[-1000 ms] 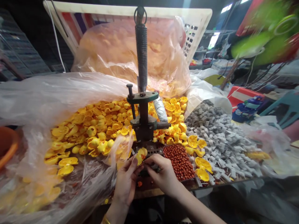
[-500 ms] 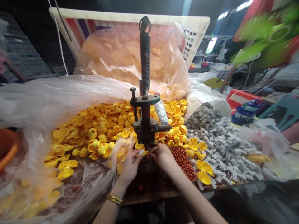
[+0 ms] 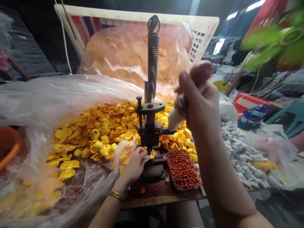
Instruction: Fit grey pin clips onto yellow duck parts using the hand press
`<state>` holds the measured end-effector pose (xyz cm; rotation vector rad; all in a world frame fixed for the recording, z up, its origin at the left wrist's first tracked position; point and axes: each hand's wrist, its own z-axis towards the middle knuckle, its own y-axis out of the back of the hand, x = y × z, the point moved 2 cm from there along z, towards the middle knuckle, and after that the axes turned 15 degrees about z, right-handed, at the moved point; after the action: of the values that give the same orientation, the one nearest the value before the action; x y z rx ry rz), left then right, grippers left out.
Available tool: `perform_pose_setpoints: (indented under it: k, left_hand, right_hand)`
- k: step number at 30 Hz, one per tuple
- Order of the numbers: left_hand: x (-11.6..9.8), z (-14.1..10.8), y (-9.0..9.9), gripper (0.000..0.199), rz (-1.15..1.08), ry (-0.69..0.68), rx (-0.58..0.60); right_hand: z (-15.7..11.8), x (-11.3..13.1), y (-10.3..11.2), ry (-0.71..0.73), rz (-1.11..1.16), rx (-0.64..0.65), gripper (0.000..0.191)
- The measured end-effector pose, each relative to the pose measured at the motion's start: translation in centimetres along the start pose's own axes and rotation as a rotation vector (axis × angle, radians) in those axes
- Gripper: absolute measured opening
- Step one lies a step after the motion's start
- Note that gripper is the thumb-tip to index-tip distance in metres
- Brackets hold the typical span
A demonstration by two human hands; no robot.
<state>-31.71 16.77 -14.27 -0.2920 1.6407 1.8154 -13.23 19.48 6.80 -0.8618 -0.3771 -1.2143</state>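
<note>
A hand press (image 3: 150,123) with a tall coil spring stands in front of me. My left hand (image 3: 136,163) pinches a small yellow plastic shell (image 3: 152,154) with a white piece in it, right under the press's ram. My right hand (image 3: 201,101) is wrapped round the press's lever (image 3: 176,117), whose grip is bound in pale wrapping; the hand is smeared a little by motion. Beside the press base sits a clear tray of small red-brown beads (image 3: 182,169). Behind and left of the press lies a heap of yellow shells (image 3: 95,125).
Grey-white small parts (image 3: 237,155) are heaped at the right, partly behind my forearm. A white crate (image 3: 204,31) holding a bag of shells stands behind. An orange bucket (image 3: 10,145) is at the left edge, and a green fan (image 3: 280,41) spins at upper right.
My right hand has left the press base and moved up and right onto the lever, which has swung towards me. The ram has come down. My left hand stays at the shell.
</note>
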Motion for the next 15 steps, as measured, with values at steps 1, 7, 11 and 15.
perform_pose_setpoints:
  k: [1, 7, 11, 15]
  left_hand:
    - [0.1, 0.0, -0.1, 0.013, -0.007, 0.014, -0.001]
    - [0.8, 0.7, -1.5, 0.026, -0.057, 0.161, -0.047]
    - [1.0, -2.2, 1.5, 0.039, -0.1, 0.209, -0.084]
    - [3.9, -8.8, 9.4, 0.039, 0.175, 0.304, -0.19]
  right_hand:
    - [-1.5, 1.3, 0.2, 0.024, 0.015, 0.0, 0.027]
    - [2.3, -1.9, 1.6, -0.201, 0.175, 0.201, 0.028]
    - [6.9, -8.5, 4.2, -0.451, 0.019, 0.132, 0.043]
    - [5.1, -10.5, 11.6, -0.583, -0.731, 0.313, 0.048]
